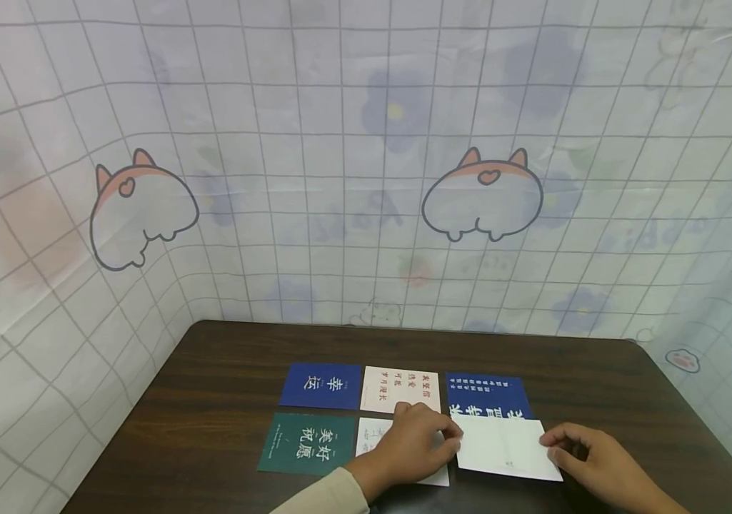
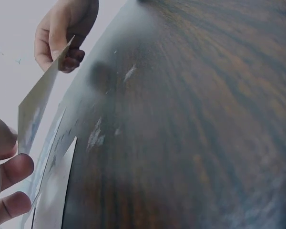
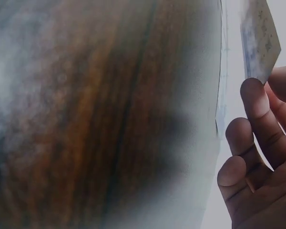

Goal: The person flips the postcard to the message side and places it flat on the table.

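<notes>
On the near side of the dark wood-grained counter [image 1: 147,428], a white card [image 1: 507,446] was held up between both hands of a person. The left hand [image 1: 407,446] pinched its left edge, and the right hand [image 1: 597,462] pinched its right edge, with the thumb and index finger meeting there. The right hand's other fingers [image 3: 239,136] were bent and spaced apart below the card, clear of it. The wrist views showed the card raised off the counter and tilted; a small mark sat near its near edge, too faint to read.

From the head view, the white card overlapped the near part of a blue card with large white characters [image 1: 488,389], at the right of the far row. Left of that one lay a pale card with reddish characters [image 1: 400,389], then a blue card with two large characters [image 1: 321,386]. In the near row were a green card [image 1: 304,444] and, to its right, a handwritten card [image 1: 370,430], partly hidden beneath the left hand. A light sleeve [image 1: 330,494] covered the left forearm. Behind the counter hung a gridded cloth [image 1: 276,178] printed with rounded cartoon animals.
</notes>
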A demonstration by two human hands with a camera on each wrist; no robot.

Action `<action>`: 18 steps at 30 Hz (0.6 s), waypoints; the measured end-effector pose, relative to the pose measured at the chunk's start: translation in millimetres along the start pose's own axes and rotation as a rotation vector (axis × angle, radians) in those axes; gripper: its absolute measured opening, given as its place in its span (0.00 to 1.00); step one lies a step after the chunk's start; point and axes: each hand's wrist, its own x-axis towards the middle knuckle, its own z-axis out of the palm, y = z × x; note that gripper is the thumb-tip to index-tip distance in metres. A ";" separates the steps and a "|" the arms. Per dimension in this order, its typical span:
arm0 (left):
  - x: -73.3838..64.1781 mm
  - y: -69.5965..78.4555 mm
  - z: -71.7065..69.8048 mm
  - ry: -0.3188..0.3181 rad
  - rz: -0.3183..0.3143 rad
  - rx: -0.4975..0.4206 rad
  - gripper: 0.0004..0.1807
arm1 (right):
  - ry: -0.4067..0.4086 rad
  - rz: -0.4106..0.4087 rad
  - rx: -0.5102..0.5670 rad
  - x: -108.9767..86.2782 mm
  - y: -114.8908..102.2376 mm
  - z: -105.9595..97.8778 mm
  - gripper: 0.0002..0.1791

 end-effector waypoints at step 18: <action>-1.4 1.7 0.3 -0.068 -0.030 0.066 0.06 | -0.074 0.042 -0.073 3.5 1.0 1.7 0.11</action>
